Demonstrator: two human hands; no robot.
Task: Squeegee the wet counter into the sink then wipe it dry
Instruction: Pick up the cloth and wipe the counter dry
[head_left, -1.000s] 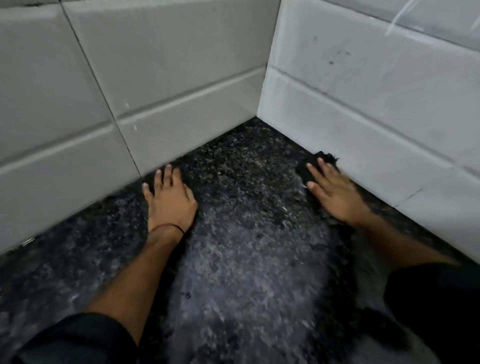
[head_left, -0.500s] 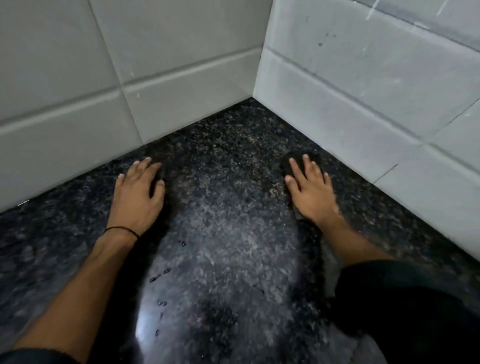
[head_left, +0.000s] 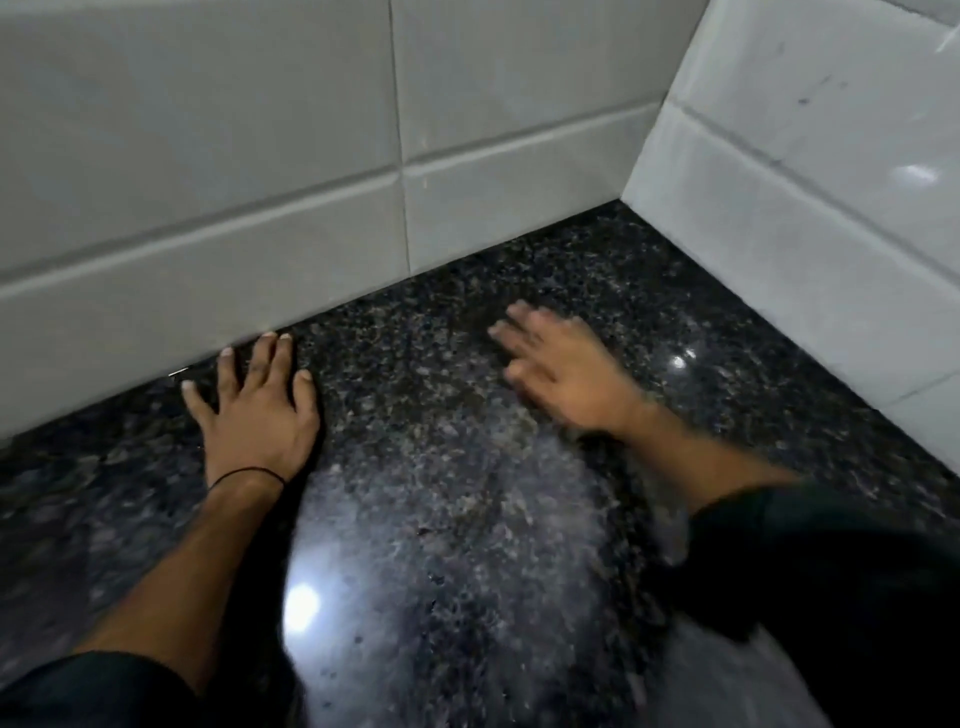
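Note:
The dark speckled granite counter (head_left: 447, 525) fills the lower view and shines wet in the middle. My left hand (head_left: 254, 410) lies flat on it with fingers spread, fingertips at the foot of the back wall, holding nothing. My right hand (head_left: 563, 374) is blurred by motion and presses flat on the counter near the corner. A black cloth (head_left: 483, 312) is almost wholly hidden under it; only a dark edge shows past the fingertips. No squeegee or sink is in view.
Pale tiled walls rise behind (head_left: 260, 208) and to the right (head_left: 810, 218), meeting in a corner (head_left: 623, 200). A bright light reflection (head_left: 301, 603) sits on the counter near me. Dark sleeves cover both forearms at the bottom edges.
My right hand has slid the cloth away from the right wall toward the middle of the counter. My left hand has stayed flat by the back wall. The view has shifted left.

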